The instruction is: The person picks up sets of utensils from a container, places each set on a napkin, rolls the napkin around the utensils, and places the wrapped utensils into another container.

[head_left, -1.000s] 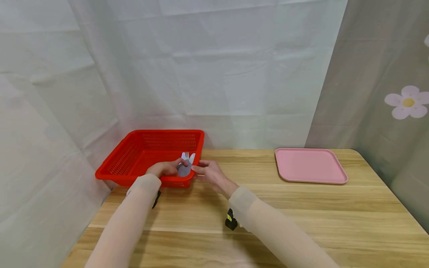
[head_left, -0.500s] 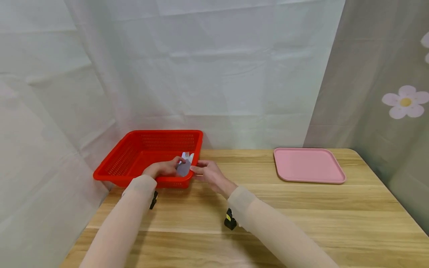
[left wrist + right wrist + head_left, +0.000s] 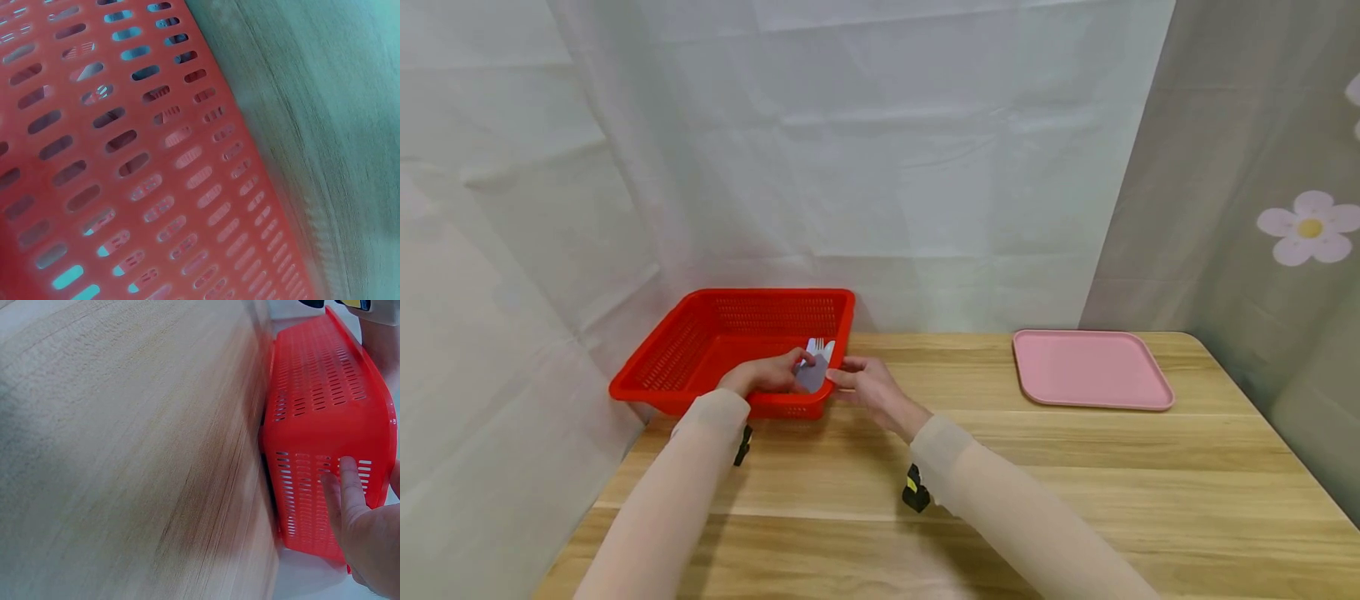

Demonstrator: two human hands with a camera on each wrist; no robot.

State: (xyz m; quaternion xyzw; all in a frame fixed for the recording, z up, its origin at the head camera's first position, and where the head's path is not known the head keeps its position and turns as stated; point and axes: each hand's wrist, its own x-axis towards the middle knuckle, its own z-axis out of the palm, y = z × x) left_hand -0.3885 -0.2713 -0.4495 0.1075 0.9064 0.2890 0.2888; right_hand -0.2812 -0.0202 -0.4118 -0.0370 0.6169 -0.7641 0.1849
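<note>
A red perforated plastic basket (image 3: 767, 304) stands at the left back of the table. In its front right corner lies a grey cutlery pouch (image 3: 812, 377), with a fork (image 3: 818, 344) and a white rounded utensil end (image 3: 828, 350) showing at the top. My left hand (image 3: 769, 374) reaches over the front rim and holds the pouch by its left side, fingers bent over it. The basket wall hides this hand in the left wrist view. My right hand (image 3: 872, 392) pinches the basket's right rim, its fingers (image 3: 351, 487) along the outer wall.
A pink tray (image 3: 1093, 368) lies at the right back of the wooden table (image 3: 1000, 475). Pale curtains (image 3: 925, 167) hang behind and to the left, and a flower-patterned cloth (image 3: 1240, 208) hangs on the right.
My left hand has shifted very slightly left over the pouch since a second ago. The right hand keeps its hold on the basket rim.
</note>
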